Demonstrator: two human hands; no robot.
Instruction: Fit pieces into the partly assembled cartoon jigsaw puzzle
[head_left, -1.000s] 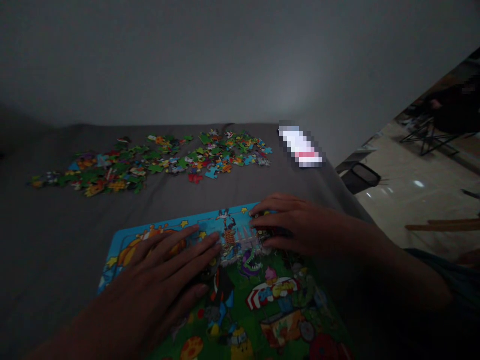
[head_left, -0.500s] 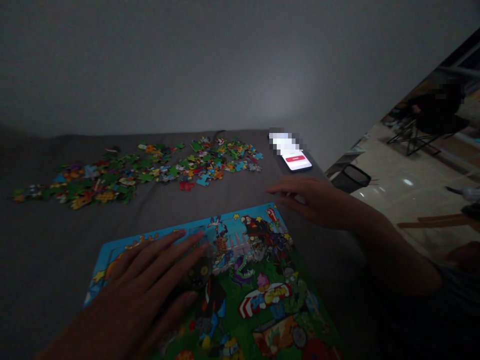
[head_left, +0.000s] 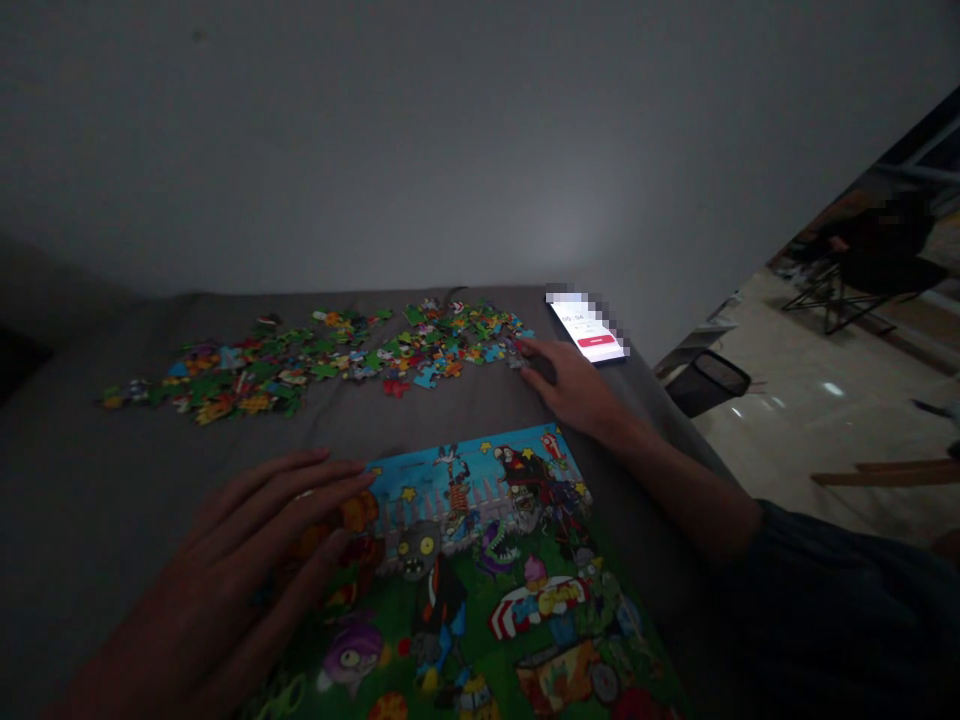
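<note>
A colourful cartoon puzzle board (head_left: 465,590) lies in front of me, with zombies, a fence and a striped stall pictured on it. My left hand (head_left: 247,560) rests over its left side, fingers stretched out and slightly apart, hiding that part of the picture. Beyond the board, loose jigsaw pieces (head_left: 255,375) are spread in a long heap. At the heap's right end, my right hand (head_left: 574,390) touches a greyish piece (head_left: 516,352) with thumb and forefinger. Whether the fingers have closed on that piece is too dim to make out.
A lit phone (head_left: 596,335) lies right of the pieces, close to my right hand. The grey cloth surface (head_left: 337,425) ends at a pale wall (head_left: 375,150) behind. On the right, past the edge, are a tiled floor and a person seated on a folding chair (head_left: 862,270).
My right hand has moved forward and left, from above the board's far corner to the pieces. My left hand has slid left, uncovering the zombie picture. The view has shifted slightly.
</note>
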